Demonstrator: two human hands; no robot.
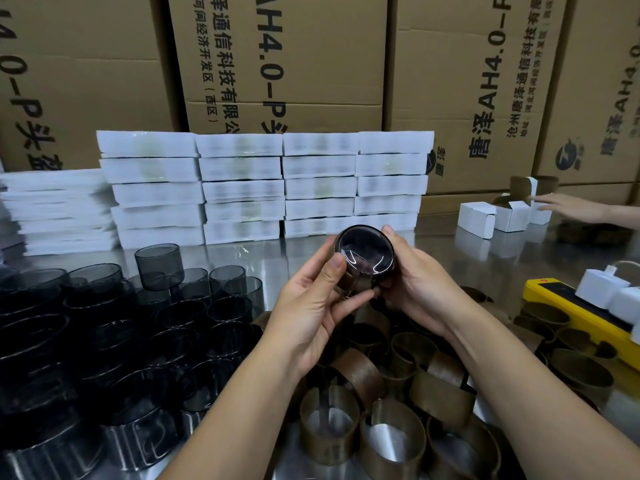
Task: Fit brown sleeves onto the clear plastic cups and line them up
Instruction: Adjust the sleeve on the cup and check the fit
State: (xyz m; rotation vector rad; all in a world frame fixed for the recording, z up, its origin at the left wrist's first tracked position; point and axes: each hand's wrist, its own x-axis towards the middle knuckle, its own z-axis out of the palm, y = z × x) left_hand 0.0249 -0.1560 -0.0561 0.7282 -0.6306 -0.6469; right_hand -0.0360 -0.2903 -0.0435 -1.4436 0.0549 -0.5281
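Both hands are lifted over the steel table (266, 252) and hold one smoky clear cup (365, 252) between them, its round face tipped up toward the person. The left hand (308, 306) pinches it, with the thumb laid over the near-left rim and the forefinger running underneath; its other fingers are curled in behind and mostly out of sight. The right hand (419, 289) cradles the far side, its thumb resting along the right rim, and its fingers (384, 296) bend under the cup, where the tips are hidden. A brown sleeve (346, 283) shows as a narrow strip just below the left thumb, wrapped on the cup wall. I cannot tell how far on it sits, because both palms cover the rest.

Below the wrists lies a heap of loose sleeves (440, 393), some standing as open rings, with the lowest ones cut off by the edge of the view. Left of the left hand's knuckles the bare cups (194, 327) are crowded together, dark and hard to tell apart, and one stands raised on top of the others (158, 266). Beyond the fingertips are stacks of white packets (242, 188), their printing blurred, and behind those stand cardboard cartons (284, 64). Out past the right thumb are small white boxes (476, 220), and another person's hand (568, 206) reaches in from the edge. Nearer lies a yellow device (554, 303) with white plugs (602, 289) on it, partly cropped
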